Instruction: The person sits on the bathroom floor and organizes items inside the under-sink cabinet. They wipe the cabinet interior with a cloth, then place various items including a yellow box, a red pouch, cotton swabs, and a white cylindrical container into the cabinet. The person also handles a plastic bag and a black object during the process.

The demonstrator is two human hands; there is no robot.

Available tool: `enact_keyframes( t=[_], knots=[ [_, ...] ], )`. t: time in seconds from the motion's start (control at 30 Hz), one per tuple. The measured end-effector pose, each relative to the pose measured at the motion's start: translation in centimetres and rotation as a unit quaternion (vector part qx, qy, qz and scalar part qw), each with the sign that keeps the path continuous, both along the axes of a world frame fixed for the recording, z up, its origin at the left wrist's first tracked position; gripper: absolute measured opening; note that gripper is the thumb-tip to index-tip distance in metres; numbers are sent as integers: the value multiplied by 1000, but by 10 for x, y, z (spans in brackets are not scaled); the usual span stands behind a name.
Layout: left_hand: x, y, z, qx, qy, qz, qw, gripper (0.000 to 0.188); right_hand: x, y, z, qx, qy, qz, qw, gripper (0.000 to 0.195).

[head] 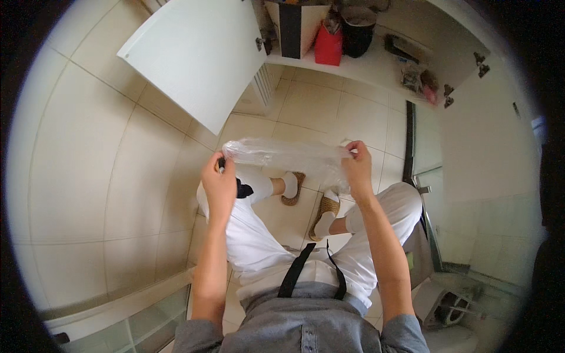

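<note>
A clear plastic bag or film [287,154] is stretched between my two hands, above the tiled floor and my slippered feet. My left hand [219,181] pinches its left end between thumb and fingers. Something small and dark shows inside that hand's grip; what it is cannot be told. A black item [243,189] lies by my left knee, just right of that hand. My right hand [359,167] pinches the other end, and loose film hangs below its fingers.
An open white cabinet door [198,57] stands at upper left. In the cabinet are a red packet [329,46], a black container [358,33] and small items at right. A tiled wall [79,167] runs at left, and a glass door [430,176] is at right.
</note>
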State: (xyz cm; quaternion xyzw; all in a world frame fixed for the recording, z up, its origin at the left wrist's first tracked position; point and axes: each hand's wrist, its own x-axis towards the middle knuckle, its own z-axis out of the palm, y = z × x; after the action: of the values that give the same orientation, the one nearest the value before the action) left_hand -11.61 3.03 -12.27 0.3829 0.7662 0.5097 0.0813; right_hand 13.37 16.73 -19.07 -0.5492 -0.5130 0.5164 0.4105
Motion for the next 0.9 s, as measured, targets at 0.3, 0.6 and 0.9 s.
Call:
enact_keyframes(
  t=[0.3,0.6,0.9],
  knots=[
    [120,-32,40,27,215,-279,935,51,-15,-23,64,164,-340,134,916,33],
    [70,38,-61,-95,-640,-129,751,18,-29,-57,67,405,-393,232,792,16],
    [52,108,-135,173,-722,63,667,29,-22,-69,72,226,-320,217,894,26]
  ],
)
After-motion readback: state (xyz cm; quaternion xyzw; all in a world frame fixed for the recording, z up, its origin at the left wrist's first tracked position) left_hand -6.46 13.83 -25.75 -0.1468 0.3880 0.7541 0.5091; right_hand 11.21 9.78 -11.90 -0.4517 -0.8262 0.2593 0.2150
